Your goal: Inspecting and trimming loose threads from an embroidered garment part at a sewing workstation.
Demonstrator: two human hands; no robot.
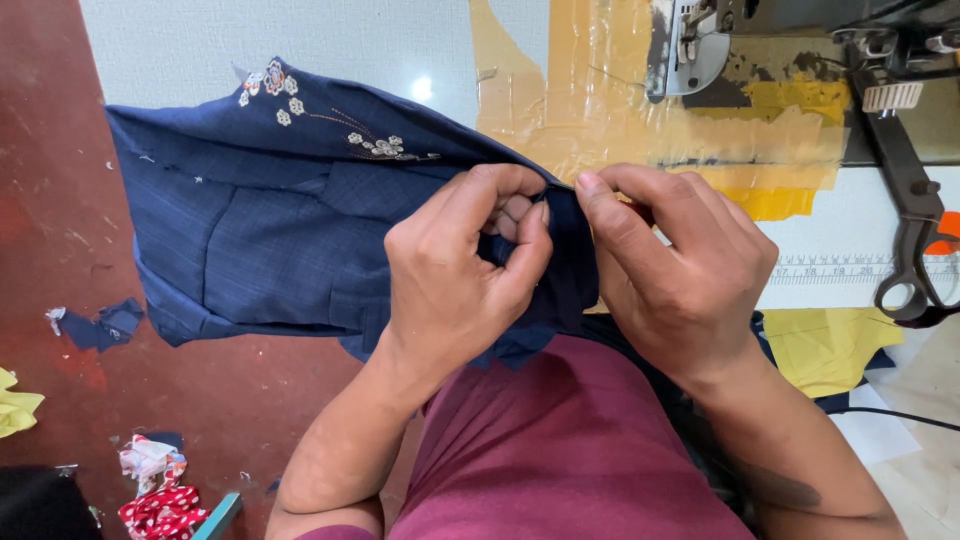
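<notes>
Two bare forearms reach up from the near edge and meet at the centre. The left hand [455, 275] is curled into a loose fist, back toward the camera, thumb and fingers pinched together. The right hand [680, 270] sits just beside it, knuckles up, thumb pointing left, its tip touching the left hand's fingertips.

Head camera — looks steeply down, close, likely seated — single view.

A tailoring workshop: sewing machine [700, 45], large scissors [905, 190], fabric scraps [155, 490] on the floor [60, 150].
</notes>
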